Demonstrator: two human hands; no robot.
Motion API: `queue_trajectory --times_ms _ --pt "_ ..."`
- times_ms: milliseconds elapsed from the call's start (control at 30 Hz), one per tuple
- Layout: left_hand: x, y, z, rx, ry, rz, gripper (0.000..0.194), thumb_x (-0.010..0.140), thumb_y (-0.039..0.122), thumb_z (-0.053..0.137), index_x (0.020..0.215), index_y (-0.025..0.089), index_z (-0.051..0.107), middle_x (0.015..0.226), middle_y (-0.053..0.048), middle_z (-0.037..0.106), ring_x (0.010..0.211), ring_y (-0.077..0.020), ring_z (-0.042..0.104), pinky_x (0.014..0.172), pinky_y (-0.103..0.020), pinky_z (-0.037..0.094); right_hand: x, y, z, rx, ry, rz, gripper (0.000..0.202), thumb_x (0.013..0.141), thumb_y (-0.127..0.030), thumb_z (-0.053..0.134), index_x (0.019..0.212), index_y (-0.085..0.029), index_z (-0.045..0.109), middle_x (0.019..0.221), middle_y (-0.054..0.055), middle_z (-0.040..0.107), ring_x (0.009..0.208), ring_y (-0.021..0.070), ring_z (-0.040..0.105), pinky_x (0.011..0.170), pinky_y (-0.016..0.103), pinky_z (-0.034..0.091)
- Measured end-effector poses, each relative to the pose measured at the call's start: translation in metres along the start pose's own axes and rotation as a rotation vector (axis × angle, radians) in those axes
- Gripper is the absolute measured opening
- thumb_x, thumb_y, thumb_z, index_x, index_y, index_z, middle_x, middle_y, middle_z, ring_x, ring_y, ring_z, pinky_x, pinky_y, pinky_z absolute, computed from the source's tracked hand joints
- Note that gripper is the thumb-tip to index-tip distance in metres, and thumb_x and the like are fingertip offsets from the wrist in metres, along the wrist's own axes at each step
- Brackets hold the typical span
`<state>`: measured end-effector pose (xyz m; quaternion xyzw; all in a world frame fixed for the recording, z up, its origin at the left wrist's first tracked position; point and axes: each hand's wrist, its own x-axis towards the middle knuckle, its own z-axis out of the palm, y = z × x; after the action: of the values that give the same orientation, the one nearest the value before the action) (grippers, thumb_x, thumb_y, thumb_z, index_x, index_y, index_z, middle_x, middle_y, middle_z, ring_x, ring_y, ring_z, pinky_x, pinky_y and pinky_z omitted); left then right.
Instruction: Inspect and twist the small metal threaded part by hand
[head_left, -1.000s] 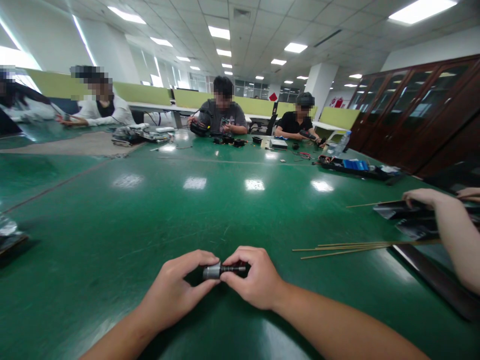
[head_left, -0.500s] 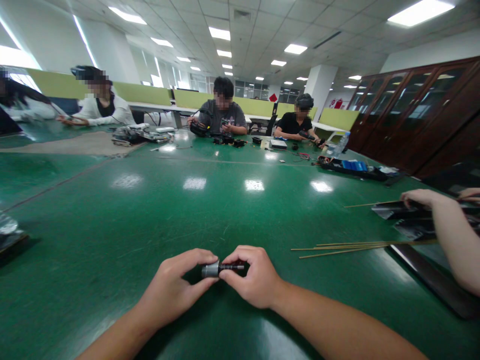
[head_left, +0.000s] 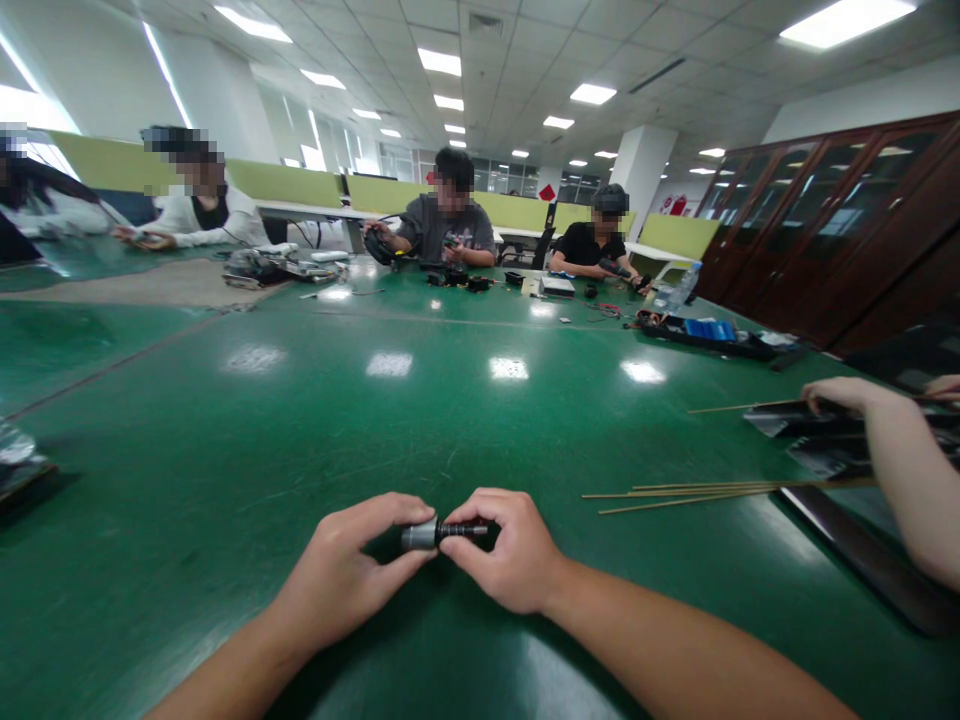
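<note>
Here's the part (head_left: 421, 536), between left hand (head_left: 349, 570) and right hand (head_left: 517, 555)! Sticks (head_left: 705, 490) right of them on the worktop (head_left: 420, 430), tray (head_left: 694, 346) beyond.

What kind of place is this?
Probably an office used as a workshop: there are light-green partitions, tall wooden cabinets, and a big green table with electronic-looking parts on it.

A small gray cylinder (head_left: 419, 536), from whose right end a slim, dark, ringed shaft (head_left: 468, 530) extends, is held nearly level above or on the green table (head_left: 450, 410). The cylinder is pinched by the left hand (head_left: 346, 560), the shaft's base by the right hand (head_left: 519, 550); its paler tip is left exposed.
</note>
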<state>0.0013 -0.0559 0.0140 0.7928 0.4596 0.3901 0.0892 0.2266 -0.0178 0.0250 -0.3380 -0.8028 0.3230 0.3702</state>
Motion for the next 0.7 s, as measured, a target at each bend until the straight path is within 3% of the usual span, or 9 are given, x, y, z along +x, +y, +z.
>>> queue_trajectory --times_ms 700 --pt "0.002 -0.0001 -0.0024 0.023 0.026 0.055 0.03 0.081 0.024 0.076 0.109 0.025 0.064 0.104 0.0 0.073 0.095 -0.0133 0.07 0.087 -0.022 0.057 -0.0008 0.0003 0.0008 -0.011 0.02 -0.024 0.008 0.081 -0.026 0.073 0.085 -0.018 0.072 0.076 0.001 0.067 0.069 0.0141 0.062 0.067 0.026 0.044"
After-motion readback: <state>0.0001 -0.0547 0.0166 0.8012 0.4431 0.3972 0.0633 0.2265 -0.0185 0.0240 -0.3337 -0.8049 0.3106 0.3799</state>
